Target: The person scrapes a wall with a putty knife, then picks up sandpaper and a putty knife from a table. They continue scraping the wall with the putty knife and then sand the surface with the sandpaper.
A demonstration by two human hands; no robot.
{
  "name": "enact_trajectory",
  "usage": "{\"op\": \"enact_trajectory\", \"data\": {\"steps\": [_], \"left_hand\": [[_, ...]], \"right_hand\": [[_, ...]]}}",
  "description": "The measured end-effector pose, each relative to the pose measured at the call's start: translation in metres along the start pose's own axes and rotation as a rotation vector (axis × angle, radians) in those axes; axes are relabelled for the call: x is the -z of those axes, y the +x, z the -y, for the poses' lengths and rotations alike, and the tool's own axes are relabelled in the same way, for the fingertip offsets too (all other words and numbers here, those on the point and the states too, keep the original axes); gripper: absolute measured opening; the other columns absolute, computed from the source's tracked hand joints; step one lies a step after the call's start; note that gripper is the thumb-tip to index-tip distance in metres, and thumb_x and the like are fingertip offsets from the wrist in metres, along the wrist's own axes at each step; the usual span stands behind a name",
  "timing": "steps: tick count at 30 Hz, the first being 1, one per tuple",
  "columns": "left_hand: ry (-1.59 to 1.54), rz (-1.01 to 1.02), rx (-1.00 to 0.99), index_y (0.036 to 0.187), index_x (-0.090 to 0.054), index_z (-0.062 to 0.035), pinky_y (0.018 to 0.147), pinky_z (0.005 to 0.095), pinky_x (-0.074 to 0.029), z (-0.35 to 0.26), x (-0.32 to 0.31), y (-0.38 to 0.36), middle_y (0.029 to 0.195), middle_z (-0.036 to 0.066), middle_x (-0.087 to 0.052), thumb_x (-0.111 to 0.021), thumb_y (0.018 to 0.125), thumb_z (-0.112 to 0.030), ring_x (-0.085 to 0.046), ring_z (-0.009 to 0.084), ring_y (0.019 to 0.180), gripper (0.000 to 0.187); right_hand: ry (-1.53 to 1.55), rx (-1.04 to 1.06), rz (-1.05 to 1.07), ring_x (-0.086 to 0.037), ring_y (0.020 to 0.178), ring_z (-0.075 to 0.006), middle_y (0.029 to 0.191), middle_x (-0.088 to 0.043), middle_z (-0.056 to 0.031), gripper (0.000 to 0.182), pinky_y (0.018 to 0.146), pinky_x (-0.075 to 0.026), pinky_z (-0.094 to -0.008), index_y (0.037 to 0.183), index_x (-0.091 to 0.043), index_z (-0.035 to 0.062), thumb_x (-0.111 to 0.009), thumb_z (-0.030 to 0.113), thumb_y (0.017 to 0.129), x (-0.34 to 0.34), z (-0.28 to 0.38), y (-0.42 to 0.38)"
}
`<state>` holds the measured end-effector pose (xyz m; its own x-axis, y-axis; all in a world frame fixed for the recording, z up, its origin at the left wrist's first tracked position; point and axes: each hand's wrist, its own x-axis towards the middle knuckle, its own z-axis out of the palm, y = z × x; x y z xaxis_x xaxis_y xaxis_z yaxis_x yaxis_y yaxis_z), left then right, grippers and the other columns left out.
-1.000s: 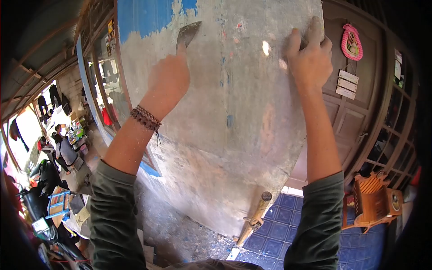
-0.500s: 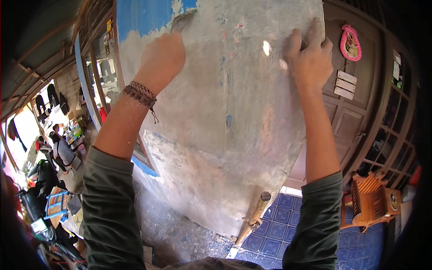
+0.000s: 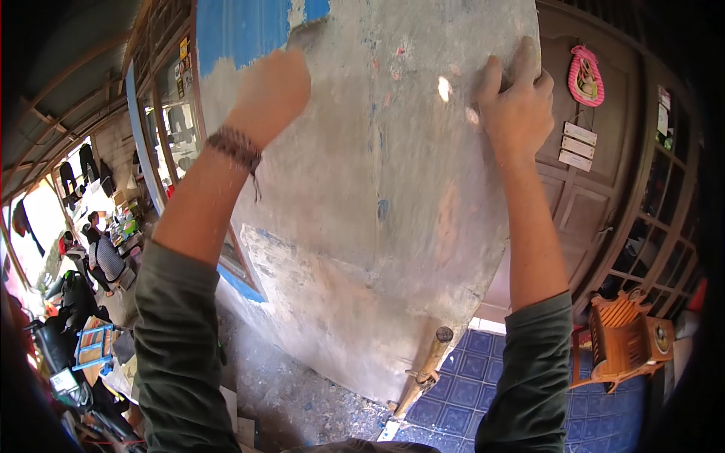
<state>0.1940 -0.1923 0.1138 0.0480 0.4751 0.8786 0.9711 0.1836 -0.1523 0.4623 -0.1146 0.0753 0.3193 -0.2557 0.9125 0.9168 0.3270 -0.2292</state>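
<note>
My left hand (image 3: 273, 92) is closed around a scraper (image 3: 308, 32), its handle hidden in the fist. The dark blade meets the wall (image 3: 332, 151) beside the remaining blue paint (image 3: 242, 30). Around that wrist is a braided brown bracelet (image 3: 235, 149). My right hand (image 3: 518, 113) lies against the wall near its right edge, fingers apart and dusty, with nothing seen in it. Bare grey plaster covers most of the wall, marked with small blue and red specks.
A wooden pole (image 3: 427, 370) leans at the wall's lower right. Paint chips litter the floor (image 3: 302, 392). To the right stand a brown door (image 3: 581, 189) and a wooden chair (image 3: 615, 336). Motorbikes (image 3: 64, 355) and a seated person (image 3: 106, 257) are at left.
The scraper and my left hand have shifted slightly at the blue paint's edge, the hand now blurred by motion. My right hand stays on the wall. The view has moved a little.
</note>
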Motion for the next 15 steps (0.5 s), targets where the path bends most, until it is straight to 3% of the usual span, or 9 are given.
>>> {"op": "enact_trajectory", "data": {"steps": [12,15], "left_hand": [[0.017,-0.029,-0.082,0.099,-0.061,0.0019,0.078,0.0462,-0.054,-0.001,0.009,0.015,0.097,0.024,-0.067,-0.049,0.086,-0.008,-0.066,0.0399,0.091,0.021],[0.038,-0.142,-0.097,0.095,-0.063,0.0021,0.078,0.0467,-0.054,0.0,0.003,0.002,0.094,0.023,-0.067,-0.049,0.085,-0.007,-0.066,0.0402,0.089,0.02]], "right_hand": [[-0.003,0.017,-0.029,-0.062,0.087,-0.0387,0.105,-0.058,-0.0252,0.058,0.062,-0.055,-0.0443,0.134,-0.05,0.0127,-0.06,0.039,0.083,-0.001,0.001,-0.002],[-0.003,0.014,-0.012,-0.062,0.087,-0.039,0.106,-0.058,-0.0257,0.058,0.063,-0.055,-0.0442,0.134,-0.05,0.013,-0.06,0.039,0.083,0.001,0.002,-0.001]]}}
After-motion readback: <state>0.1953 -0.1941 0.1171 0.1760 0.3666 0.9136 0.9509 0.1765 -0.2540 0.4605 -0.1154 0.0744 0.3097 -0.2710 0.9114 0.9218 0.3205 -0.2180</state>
